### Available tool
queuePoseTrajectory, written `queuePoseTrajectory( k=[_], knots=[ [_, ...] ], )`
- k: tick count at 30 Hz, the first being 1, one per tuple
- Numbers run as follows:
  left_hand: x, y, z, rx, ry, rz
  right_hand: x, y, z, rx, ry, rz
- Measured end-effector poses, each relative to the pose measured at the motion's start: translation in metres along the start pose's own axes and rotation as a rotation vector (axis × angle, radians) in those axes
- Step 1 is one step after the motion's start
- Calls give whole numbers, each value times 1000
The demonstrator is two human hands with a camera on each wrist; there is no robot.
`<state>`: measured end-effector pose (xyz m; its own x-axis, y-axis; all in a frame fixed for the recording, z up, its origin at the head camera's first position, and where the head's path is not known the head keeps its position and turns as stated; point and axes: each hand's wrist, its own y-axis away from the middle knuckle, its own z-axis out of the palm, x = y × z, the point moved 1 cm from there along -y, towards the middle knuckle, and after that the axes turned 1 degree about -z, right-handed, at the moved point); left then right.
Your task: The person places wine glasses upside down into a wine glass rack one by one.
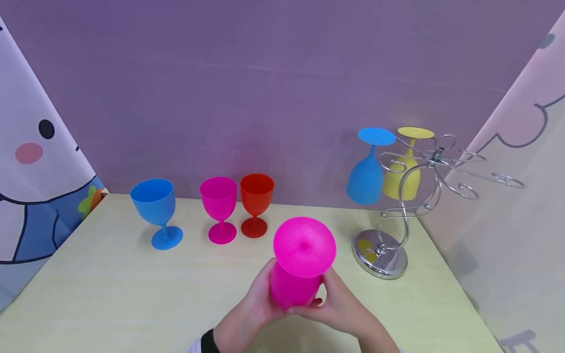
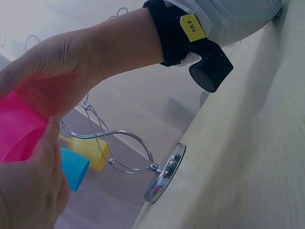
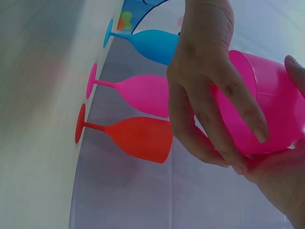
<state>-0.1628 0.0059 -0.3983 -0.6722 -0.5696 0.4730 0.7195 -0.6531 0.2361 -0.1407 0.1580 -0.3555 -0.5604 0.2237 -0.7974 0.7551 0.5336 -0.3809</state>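
Observation:
Both hands grip a pink goblet (image 1: 293,291) upside down over the front of the table, its round foot uppermost and facing the head camera. My left hand (image 1: 261,300) wraps the bowl from the left. From the right, my right hand (image 1: 342,309) holds it with the thumb near the rim. In the right wrist view, the left hand's fingers (image 3: 245,107) lie bent across the bowl. Right of the hands stands a silver wire rack (image 1: 403,196) on a round base. A blue goblet (image 1: 366,179) and a yellow goblet (image 1: 408,176) hang inverted from it.
Along the back of the pale table (image 1: 110,294) stand three upright goblets: one blue (image 1: 154,203), one pink (image 1: 219,198), one red (image 1: 256,198). A purple backdrop (image 1: 265,98) rises behind them. Printed panels (image 1: 35,147) flank both sides. Bare wire loops (image 1: 503,180) stick out rightward from the rack.

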Motion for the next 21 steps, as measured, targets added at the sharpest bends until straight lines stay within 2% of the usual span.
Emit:
queuePoseTrajectory(
  k=[4, 7, 14, 21],
  knots=[
    [0, 1, 1, 15, 7, 3, 0, 0, 0, 9, 18, -21],
    [0, 1, 1, 23, 7, 7, 0, 0, 0, 12, 13, -3],
    [0, 2, 0, 10, 8, 1, 2, 1, 2, 23, 22, -11],
    [1, 1, 1, 38, 24, 3, 3, 0, 2, 28, 35, -24]
  ],
)
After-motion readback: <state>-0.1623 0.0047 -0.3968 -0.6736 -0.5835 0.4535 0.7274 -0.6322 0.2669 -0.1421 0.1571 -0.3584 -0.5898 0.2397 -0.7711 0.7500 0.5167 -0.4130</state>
